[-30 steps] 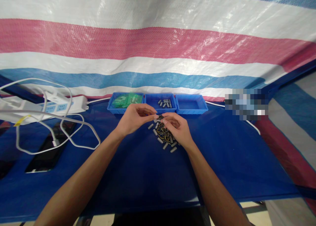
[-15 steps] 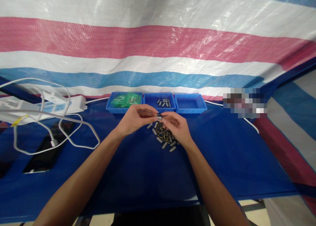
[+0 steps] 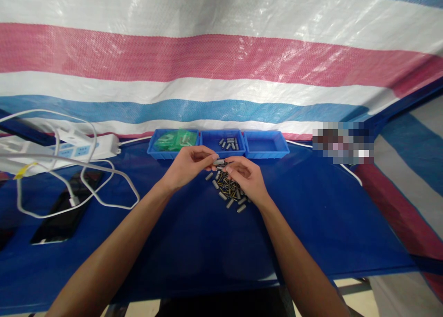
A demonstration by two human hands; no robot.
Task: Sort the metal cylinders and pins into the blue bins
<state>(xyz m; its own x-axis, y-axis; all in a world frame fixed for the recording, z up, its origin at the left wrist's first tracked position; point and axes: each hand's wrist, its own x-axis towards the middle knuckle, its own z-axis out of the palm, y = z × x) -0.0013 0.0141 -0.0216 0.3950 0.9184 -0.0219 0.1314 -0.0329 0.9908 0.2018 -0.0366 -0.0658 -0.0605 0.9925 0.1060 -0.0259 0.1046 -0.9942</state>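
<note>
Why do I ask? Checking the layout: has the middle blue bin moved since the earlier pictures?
No: against the white power strip, the middle blue bin keeps its place.

The left hand (image 3: pixel 185 168) pinches a grey cylinder (image 3: pixel 218 162) above loose thin screw-like pieces (image 3: pixel 229 186) on the blue bench (image 3: pixel 194 248); the right hand (image 3: pixel 249 178) curls just beside it. Behind, three blue trays (image 3: pixel 266 144) stand in a row.

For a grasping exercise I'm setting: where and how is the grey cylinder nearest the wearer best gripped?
Probably pinch the grey cylinder across its middle, from above and the near side: it lies on its side, slanting, at the near edge of the pile, the other pieces beyond it.
</note>
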